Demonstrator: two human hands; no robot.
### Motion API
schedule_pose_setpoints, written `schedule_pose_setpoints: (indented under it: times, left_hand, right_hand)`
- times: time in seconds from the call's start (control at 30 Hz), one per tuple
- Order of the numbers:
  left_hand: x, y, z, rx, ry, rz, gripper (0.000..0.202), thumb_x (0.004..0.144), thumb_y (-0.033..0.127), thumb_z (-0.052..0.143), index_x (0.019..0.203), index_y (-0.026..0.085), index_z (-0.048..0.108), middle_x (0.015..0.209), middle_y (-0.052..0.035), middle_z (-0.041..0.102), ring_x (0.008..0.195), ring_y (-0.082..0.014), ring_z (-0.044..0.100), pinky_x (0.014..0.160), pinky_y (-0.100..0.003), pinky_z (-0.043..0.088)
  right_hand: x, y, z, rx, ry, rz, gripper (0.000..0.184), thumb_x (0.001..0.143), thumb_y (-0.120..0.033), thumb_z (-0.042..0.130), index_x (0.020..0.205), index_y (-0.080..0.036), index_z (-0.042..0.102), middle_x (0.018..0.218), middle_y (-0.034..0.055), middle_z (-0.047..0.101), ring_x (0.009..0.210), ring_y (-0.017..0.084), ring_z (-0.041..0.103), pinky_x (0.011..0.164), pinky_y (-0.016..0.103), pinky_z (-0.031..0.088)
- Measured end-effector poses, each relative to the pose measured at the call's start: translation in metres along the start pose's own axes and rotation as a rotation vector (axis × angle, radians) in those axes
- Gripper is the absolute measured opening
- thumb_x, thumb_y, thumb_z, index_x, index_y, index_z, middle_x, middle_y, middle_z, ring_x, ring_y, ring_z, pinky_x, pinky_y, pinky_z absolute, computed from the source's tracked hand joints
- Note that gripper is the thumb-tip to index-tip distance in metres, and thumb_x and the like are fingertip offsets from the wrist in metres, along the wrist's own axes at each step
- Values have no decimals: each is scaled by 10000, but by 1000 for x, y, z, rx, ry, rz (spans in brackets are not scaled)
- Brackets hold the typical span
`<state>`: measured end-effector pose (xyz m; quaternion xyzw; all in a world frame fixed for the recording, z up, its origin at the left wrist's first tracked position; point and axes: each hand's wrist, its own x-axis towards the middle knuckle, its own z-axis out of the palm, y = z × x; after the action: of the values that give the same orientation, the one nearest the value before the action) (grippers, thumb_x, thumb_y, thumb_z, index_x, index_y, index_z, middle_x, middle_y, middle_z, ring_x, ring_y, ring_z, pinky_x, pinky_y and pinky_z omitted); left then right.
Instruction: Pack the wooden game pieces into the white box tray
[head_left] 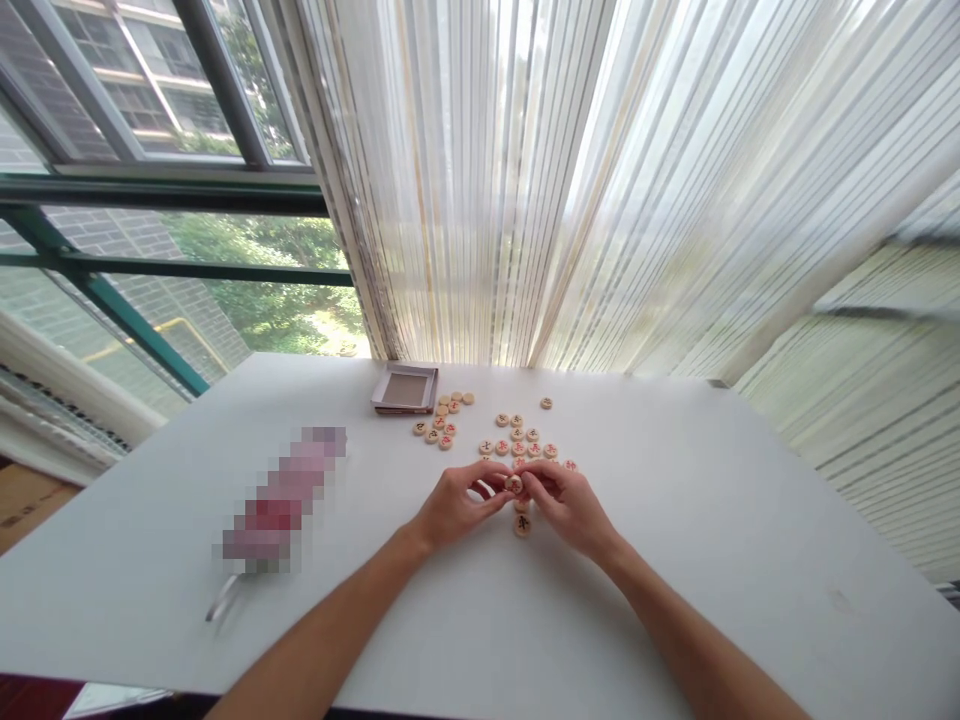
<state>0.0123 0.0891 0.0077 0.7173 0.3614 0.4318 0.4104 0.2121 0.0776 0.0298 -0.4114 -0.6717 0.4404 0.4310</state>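
Note:
Between both sets of fingertips is a round wooden Chinese chess piece (514, 485) with a red character. My left hand (463, 500) pinches it from the left, and my right hand (564, 498) grips its right side. Just below them lies a piece with a black character (522, 525), and another piece above it is partly covered. Beyond my fingers, several pieces with red and black characters (517, 448) lie in loose rows on the white table (637, 620). My hands hide part of the nearest row.
An open shallow box (405, 390) stands at the table's back edge. Beside it lies a loose group of pieces (446, 425); a single piece (546, 403) sits farther right. A blurred-out pinkish item (277, 500) is on the left. Striped curtains (480, 180) hang behind the table.

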Motion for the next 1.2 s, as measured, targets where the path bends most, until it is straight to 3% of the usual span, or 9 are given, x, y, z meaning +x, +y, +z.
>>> schedule_pose_setpoints:
  times: [0.33,0.8,1.2]
  left_hand:
    - [2,1,0,-84,24,-56,286,854,315,710,1106,192,654,968,-58,763,896,-200,733,734,-281,594]
    - [5,-1,-2,-332,-35,-184,299,892,360,672,1110,161,633,984,-102,742,864,-215,721,653,-295,593]
    - [5,-3,0,-341,-9,-217,314,789,351,782,961,155,607,832,-45,722,745,-176,702,608,-274,586]
  right_hand:
    - [-1,1,-1,-3,-9,-76,194,921,-291,618,1097,-222,662,981,54,729,904,207,725,836,344,606]
    - [-1,2,-2,-167,-11,-191,193,923,-223,603,1111,-241,646,917,28,711,803,171,698,761,305,590]
    - [-3,-1,4,-317,15,-326,157,915,-168,608,1043,-240,662,882,28,683,759,159,651,731,290,552]
